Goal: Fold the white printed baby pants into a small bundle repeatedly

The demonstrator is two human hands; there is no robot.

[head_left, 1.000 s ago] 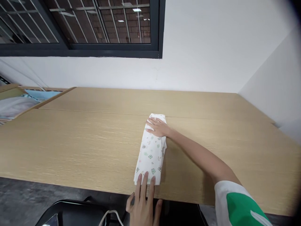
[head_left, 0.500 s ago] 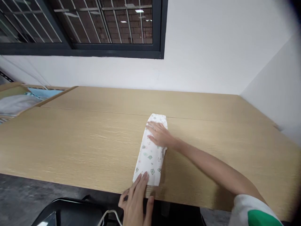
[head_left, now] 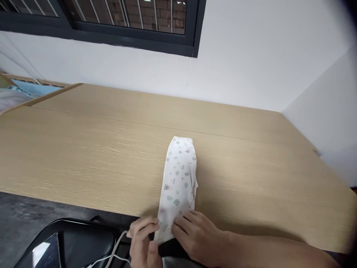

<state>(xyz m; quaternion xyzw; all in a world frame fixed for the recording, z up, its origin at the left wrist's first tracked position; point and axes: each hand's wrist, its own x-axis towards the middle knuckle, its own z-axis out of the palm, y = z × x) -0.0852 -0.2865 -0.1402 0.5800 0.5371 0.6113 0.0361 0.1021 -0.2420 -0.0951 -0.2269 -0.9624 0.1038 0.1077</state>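
Observation:
A white folded piece of fabric (head_left: 178,178) with small green and pink prints lies lengthwise on the wooden table, narrow end away from me. Its near end hangs just past the front edge of the table. At the near left corner, my left hand (head_left: 145,240) pinches the fabric between bent fingers and thumb. My right hand (head_left: 199,236) is closed at the near right side, its curled fingers over the fabric and its thumb hidden. A small fold juts out along the fabric's right side.
The wooden tabletop (head_left: 97,156) runs back to a white wall below a dark-framed window (head_left: 134,39). A black chair (head_left: 83,238) with a dark glossy device (head_left: 46,253) and a white cable (head_left: 114,249) stands front left. A wooden crib-like frame (head_left: 55,93) holds blue and white cloth.
My right hand has moved from the fabric's far end down to its near end. My left hand has closed at the near corner. The fabric has shifted toward me, and my view has tilted down.

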